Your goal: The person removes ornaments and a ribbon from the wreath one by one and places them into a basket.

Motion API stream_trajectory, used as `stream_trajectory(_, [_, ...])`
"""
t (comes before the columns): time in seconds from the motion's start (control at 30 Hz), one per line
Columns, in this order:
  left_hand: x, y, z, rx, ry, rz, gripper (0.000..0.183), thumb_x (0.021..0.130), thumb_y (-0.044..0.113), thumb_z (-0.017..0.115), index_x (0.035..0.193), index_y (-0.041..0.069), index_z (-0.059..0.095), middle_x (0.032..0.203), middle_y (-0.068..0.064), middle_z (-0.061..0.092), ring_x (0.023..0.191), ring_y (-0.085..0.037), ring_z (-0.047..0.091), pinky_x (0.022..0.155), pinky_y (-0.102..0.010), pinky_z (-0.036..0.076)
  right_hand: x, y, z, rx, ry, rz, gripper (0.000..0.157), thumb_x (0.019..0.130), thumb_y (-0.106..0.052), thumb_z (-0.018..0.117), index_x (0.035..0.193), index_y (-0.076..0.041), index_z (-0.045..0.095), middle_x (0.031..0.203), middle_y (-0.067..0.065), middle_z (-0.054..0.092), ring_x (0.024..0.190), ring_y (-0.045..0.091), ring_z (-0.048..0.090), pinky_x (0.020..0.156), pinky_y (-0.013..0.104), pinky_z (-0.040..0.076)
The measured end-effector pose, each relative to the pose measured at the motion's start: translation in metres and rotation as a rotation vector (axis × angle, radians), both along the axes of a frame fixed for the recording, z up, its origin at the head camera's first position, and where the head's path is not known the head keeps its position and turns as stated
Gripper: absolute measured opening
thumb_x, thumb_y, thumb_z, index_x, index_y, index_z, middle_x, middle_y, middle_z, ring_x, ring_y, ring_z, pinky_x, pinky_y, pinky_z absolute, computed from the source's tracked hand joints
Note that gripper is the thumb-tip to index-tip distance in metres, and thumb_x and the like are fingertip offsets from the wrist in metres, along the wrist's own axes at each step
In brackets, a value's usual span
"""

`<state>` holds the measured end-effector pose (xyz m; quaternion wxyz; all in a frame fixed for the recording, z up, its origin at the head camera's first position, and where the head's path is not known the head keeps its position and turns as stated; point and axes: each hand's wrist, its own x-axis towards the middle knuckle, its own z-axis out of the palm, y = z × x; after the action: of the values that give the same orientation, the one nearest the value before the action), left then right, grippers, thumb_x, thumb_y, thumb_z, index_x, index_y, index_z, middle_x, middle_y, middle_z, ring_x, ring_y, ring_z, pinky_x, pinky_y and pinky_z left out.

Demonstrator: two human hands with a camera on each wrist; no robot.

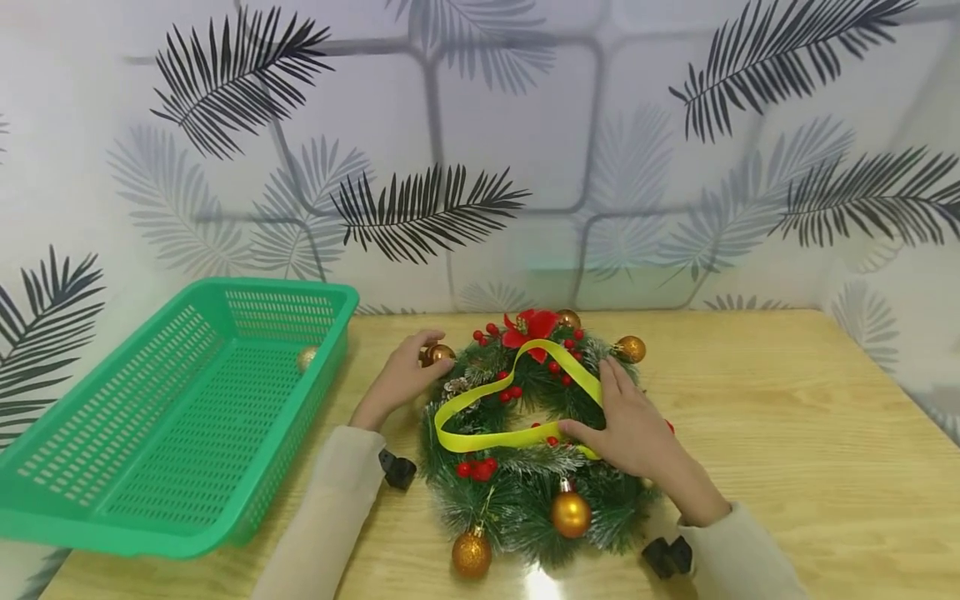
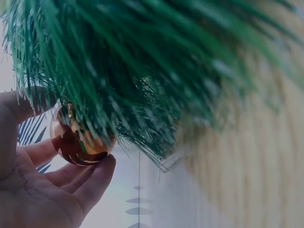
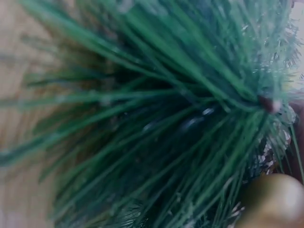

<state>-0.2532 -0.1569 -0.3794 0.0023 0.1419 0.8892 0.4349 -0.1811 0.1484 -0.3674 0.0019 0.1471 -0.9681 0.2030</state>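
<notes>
A green Christmas wreath (image 1: pixel 525 483) lies on the table, with a red poinsettia (image 1: pixel 529 327), red berries and gold baubles in it. At its upper left edge my left hand (image 1: pixel 401 379) holds a shiny copper-gold bauble (image 2: pixel 81 142), fingers and thumb curled round it. Across the top of the wreath runs a loop of yellow ribbon (image 1: pixel 468 440). My right hand (image 1: pixel 637 429) rests with fairly straight fingers on the wreath's right side, over the ribbon's right end. Green needles (image 3: pixel 166 118) fill most of the right wrist view, with a blurred gold bauble (image 3: pixel 275 204) low at the right.
To the left stands a green plastic basket (image 1: pixel 262 492) with a pale gold bauble (image 1: pixel 306 358) inside. Two more baubles hang at the wreath's front, one glittery bauble (image 1: pixel 472 553) on the wood table (image 1: pixel 780 433). Behind is a wall (image 1: pixel 517 133) with feather prints.
</notes>
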Motion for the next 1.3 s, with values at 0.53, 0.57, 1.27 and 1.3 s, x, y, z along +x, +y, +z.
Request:
stream_trajectory(0.53, [-0.001, -0.006, 0.002, -0.005, -0.001, 0.006, 0.043, 0.093, 0.016, 0.059, 0.130, -0.004, 0.050, 0.120, -0.022, 0.058, 0.105, -0.034, 0.057, 0.087, -0.043, 0.050, -0.012, 0.011, 0.000, -0.044, -0.036, 0.052, 0.102, 0.087, -0.060, 0.055, 0.150, 0.005, 0.010, 0.157, 0.026, 0.010, 0.137, 0.052, 0.023, 0.104, 0.065, 0.030])
stream_trajectory(0.57, [-0.001, -0.006, 0.003, -0.003, 0.002, 0.008, 0.043, 0.093, 0.016, 0.059, 0.130, -0.004, 0.050, 0.120, -0.022, 0.058, 0.105, -0.034, 0.057, 0.087, -0.043, 0.050, -0.013, 0.011, 0.000, -0.044, -0.035, 0.054, 0.102, 0.087, -0.061, 0.055, 0.151, 0.005, 0.010, 0.157, 0.026, 0.010, 0.137, 0.052, 0.023, 0.104, 0.065, 0.030])
stream_trajectory(1.27, [0.004, -0.002, 0.016, 0.125, 0.055, 0.138, 0.037, 0.087, 0.010, 0.062, 0.123, 0.002, 0.056, 0.120, -0.020, 0.057, 0.104, -0.034, 0.058, 0.083, -0.040, 0.053, -0.020, 0.016, 0.002, -0.031, -0.050, 0.104, 0.099, 0.088, -0.058, 0.056, 0.151, 0.004, 0.011, 0.157, 0.026, 0.012, 0.136, 0.052, 0.025, 0.104, 0.065, 0.030])
stream_trajectory(1.3, [0.004, -0.003, 0.017, 0.122, 0.059, 0.138, 0.038, 0.087, 0.009, 0.062, 0.123, 0.002, 0.056, 0.120, -0.020, 0.057, 0.103, -0.034, 0.059, 0.083, -0.040, 0.053, -0.021, 0.017, 0.001, -0.032, -0.052, 0.109, 0.099, 0.088, -0.058, 0.056, 0.151, 0.003, 0.010, 0.157, 0.026, 0.012, 0.137, 0.051, 0.024, 0.104, 0.065, 0.029])
